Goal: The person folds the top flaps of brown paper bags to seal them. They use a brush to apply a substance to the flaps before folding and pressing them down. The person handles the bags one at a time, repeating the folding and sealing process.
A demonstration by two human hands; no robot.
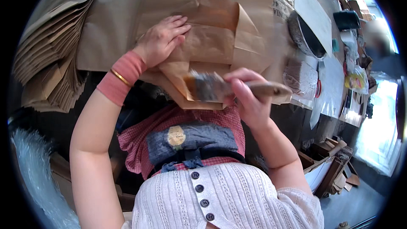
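A brown paper bag [210, 42] with its end folded open lies at the table's near edge. My left hand [166, 39] rests flat on its left side, fingers stretched out. My right hand [250, 95] grips a wide paintbrush [275, 89] by its wooden handle. The bristles point left, over the near flap of the bag, and are blurred by motion; whether they touch the paper I cannot tell. Darker, damp-looking patches show on the bag's far flap and near the bristles.
Fanned stacks of brown paper bags [55, 55] hang over the table's left edge. On the right stand a round dark-lined bowl [306, 36] partly under a white board [313, 15], and scissors [318, 88]. Cardboard pieces [326, 161] fill a box below. Clear plastic [38, 174] lies lower left.
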